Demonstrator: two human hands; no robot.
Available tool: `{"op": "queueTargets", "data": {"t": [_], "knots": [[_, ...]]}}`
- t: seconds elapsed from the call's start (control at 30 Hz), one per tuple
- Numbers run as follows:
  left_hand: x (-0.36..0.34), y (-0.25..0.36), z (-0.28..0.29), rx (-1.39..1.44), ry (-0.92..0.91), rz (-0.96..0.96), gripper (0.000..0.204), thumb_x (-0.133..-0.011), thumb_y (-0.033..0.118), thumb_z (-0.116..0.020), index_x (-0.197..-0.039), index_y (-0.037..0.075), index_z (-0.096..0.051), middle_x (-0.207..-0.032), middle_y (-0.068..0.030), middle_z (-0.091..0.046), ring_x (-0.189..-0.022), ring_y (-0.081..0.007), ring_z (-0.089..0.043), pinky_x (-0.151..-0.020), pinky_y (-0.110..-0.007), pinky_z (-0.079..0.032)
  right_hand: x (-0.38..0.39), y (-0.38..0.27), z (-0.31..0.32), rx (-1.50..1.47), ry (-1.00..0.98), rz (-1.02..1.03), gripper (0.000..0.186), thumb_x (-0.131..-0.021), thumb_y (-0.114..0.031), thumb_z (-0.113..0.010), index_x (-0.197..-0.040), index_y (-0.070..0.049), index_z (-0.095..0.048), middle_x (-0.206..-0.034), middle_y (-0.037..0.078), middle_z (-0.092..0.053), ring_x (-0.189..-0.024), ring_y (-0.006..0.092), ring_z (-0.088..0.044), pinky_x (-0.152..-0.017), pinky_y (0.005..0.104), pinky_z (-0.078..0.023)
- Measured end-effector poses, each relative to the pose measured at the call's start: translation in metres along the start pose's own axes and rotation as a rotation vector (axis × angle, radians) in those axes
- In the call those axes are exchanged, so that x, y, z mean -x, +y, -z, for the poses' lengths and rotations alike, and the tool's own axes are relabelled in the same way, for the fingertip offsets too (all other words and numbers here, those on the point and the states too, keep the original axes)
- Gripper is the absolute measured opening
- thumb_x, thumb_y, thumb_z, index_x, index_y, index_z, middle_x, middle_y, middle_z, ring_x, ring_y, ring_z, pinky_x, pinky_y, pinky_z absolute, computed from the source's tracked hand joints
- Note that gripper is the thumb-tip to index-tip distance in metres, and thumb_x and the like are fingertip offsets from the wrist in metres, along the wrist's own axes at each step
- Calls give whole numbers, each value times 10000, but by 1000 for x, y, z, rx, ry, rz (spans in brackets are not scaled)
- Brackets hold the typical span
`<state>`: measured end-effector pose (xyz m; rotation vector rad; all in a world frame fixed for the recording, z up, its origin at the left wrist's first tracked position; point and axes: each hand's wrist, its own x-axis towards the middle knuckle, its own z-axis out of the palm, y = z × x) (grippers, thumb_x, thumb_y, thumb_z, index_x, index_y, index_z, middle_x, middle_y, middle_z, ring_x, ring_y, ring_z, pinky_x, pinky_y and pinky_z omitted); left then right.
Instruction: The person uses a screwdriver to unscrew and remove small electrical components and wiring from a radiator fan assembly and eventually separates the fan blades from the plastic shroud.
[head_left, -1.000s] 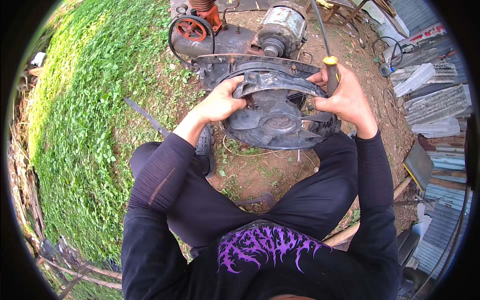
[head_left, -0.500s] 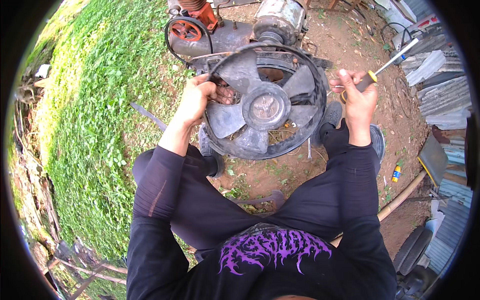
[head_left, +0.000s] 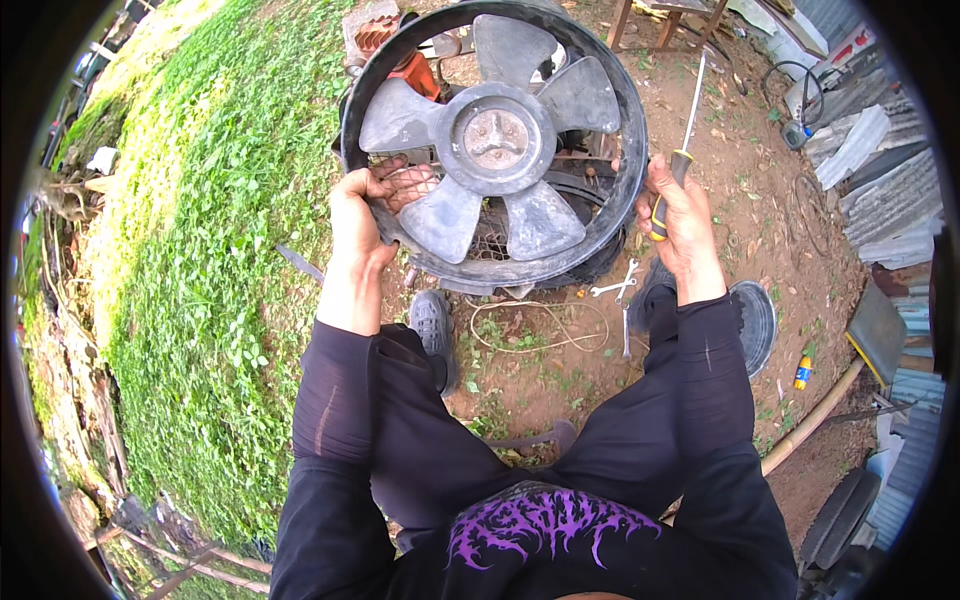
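A dusty black radiator fan [head_left: 495, 138] with broad blades sits inside a round shroud, raised in front of me and facing me. My left hand [head_left: 362, 215] is closed on the shroud's lower left edge, some fingers showing through behind it. At the opposite side, my right hand [head_left: 686, 222] grips a screwdriver [head_left: 681, 165] with a yellow and dark handle, its long shaft pointing up and away. The fingertips of that hand also touch the shroud's right rim. Below the fan, several metal wrenches [head_left: 617, 284] lie on the dirt near my right shoe.
Behind the fan, an air compressor with orange parts [head_left: 418, 75] is partly hidden. A thin cord [head_left: 535, 345] lies between my feet. To the right are a dark basin [head_left: 757, 325], a yellow bottle [head_left: 803, 371], a pole [head_left: 815, 420] and corrugated sheets [head_left: 885, 215]. Grass [head_left: 200, 300] covers the left.
The fan has moved up and slightly left and tipped to face me more. My right hand has come to its rim, and the screwdriver now points more upright. Wrenches beneath have come into view.
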<state>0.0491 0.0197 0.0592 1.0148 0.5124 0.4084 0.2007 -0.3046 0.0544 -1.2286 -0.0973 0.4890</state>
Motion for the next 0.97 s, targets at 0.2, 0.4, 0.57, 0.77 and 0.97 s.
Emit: {"op": "queueTargets", "data": {"t": [0.2, 0.4, 0.57, 0.77, 0.97], "knots": [[-14, -22, -3, 16, 2, 72, 471, -803, 122, -420, -1177, -150, -511, -1052, -337, -691, -959, -400, -705, -946, -465, -574, -18, 15, 13, 148, 110, 8, 390, -899, -256, -837, -792, -160, -474, -948, 125, -785, -545, 63, -552, -467, 226, -432], [-17, -23, 1, 5, -5, 83, 459, -808, 110, -411, -1179, -140, -512, -1059, -325, -688, -959, -398, -705, -942, -477, -579, -18, 20, 13, 175, 122, 6, 378, -902, -230, -832, -839, -161, -466, -945, 118, -785, -575, 67, -573, -480, 231, -454], [-16, -22, -5, 29, -38, -17, 439, -821, 86, -403, -1179, -147, -504, -1058, -337, -690, -946, -411, -721, -929, -474, -594, -22, 21, 13, 128, 110, 44, 355, -889, -170, -838, -899, -134, -485, -954, 106, -768, -617, 99, -601, -514, 241, -480], [11, -13, -15, -85, -5, -574, 310, -721, 17, -476, -958, -30, -670, -852, -76, -684, -693, -204, -572, -631, -298, -435, -27, 19, 1, -25, 155, 107, 368, -848, 21, -815, -984, -102, -496, -880, 37, -669, -722, 135, -654, -587, 275, -524], [51, -30, -27, -415, -188, -826, 476, -793, 206, -805, -1166, -16, -610, -1137, -193, -720, -1002, -334, -707, -879, -431, -564, -47, 42, 42, -58, 133, 162, 491, -945, -124, -735, -1365, -74, -484, -1197, 122, -643, -1029, 223, -670, -840, 401, -579]]}}
